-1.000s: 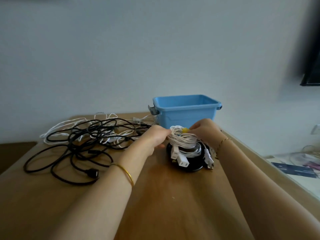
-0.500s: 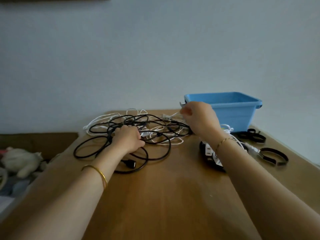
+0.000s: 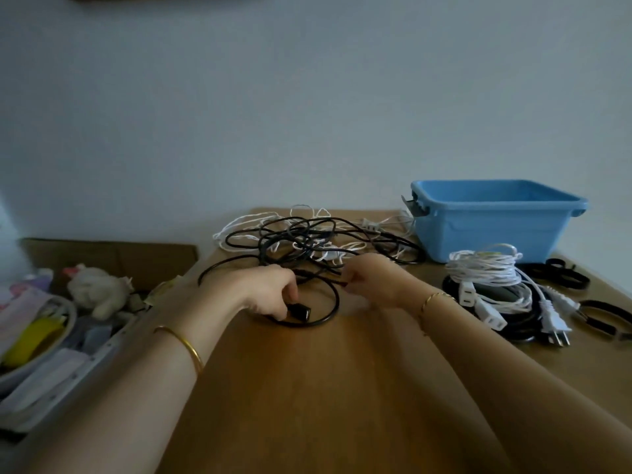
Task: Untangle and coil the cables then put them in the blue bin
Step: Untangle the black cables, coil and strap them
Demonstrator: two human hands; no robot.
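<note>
One black plug (image 3: 301, 311) in left hand (image 3: 265, 291) fingers (image 3: 290, 297), right hand (image 3: 374, 279) pinching cable (image 3: 338, 301)

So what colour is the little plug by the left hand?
The plug is black, like its cable; the head view shows it best, at the left hand.

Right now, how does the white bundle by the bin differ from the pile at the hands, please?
The white bundle is wound into a coil; the pile sprawls in tangled loops. The bundle is white; the pile mixes black and white. Both lie on the table, outside the bin.
</note>
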